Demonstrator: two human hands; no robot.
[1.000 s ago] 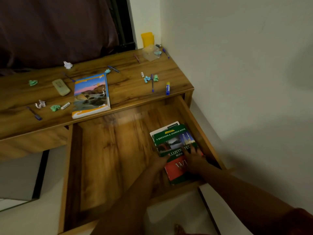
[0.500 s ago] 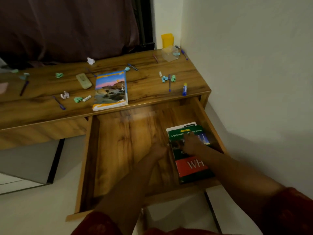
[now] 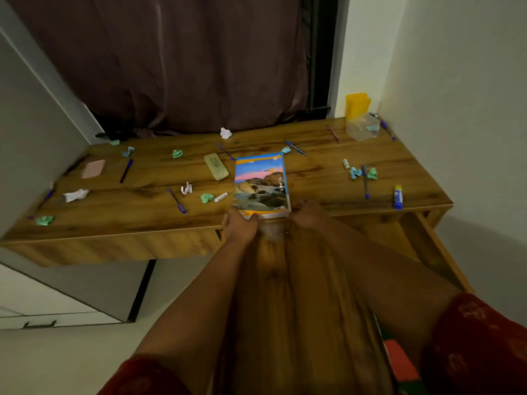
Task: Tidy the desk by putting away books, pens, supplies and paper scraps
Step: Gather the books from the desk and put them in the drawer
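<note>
With our left hand [image 3: 238, 225] pinching the near corner of the landscape book [image 3: 261, 184] at the desk [image 3: 142, 220] edge and our right hand [image 3: 309, 213] touching its other corner, grip unclear, we should lift it level with 2 hands.

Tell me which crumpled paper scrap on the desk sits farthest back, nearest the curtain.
The white scrap at the desk's back edge, just below the curtain. The other white ones lie nearer the front; the rest are green or blue.

Book [image 3: 261, 183] w/ sunset-coast cover lies flat at desk [image 3: 313, 172] front edge, frame center; pens, paper scraps scattered around.
</note>
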